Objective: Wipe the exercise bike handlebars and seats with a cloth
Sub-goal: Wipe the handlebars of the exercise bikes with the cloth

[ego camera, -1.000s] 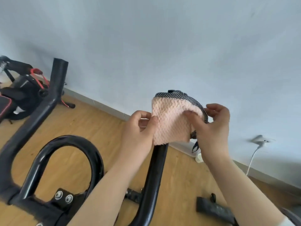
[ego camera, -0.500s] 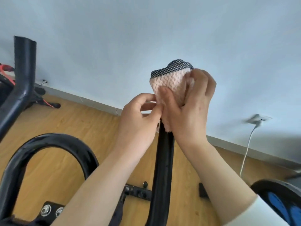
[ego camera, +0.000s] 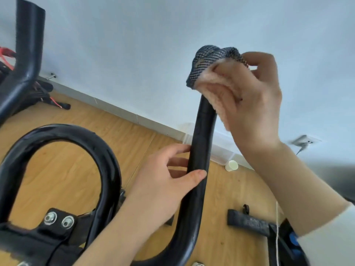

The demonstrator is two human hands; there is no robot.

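Observation:
A black exercise bike handlebar [ego camera: 201,143] rises up the middle of the view, its right bar end pointing upward. A pink cloth with a black-and-white checked backing [ego camera: 211,62] is wrapped over that bar end. My right hand [ego camera: 249,104] grips the cloth around the tip of the bar. My left hand [ego camera: 165,185] holds the same bar lower down, thumb in front and fingers behind it. The handlebar's centre loop [ego camera: 80,135] curves at the left. The left bar end [ego camera: 28,45] stands at the far left. No seat is in view.
A wooden floor and a pale wall with a baseboard lie behind. A white paper cup [ego camera: 231,165] sits by the wall, near a wall socket with a plug [ego camera: 304,141]. Another black machine with red parts [ego camera: 7,54] stands at far left. The bike's base foot [ego camera: 249,221] lies lower right.
My left hand let go of the cloth and dropped down to hold the bar. My right hand closed the cloth round the bar tip. The view shifted closer and left.

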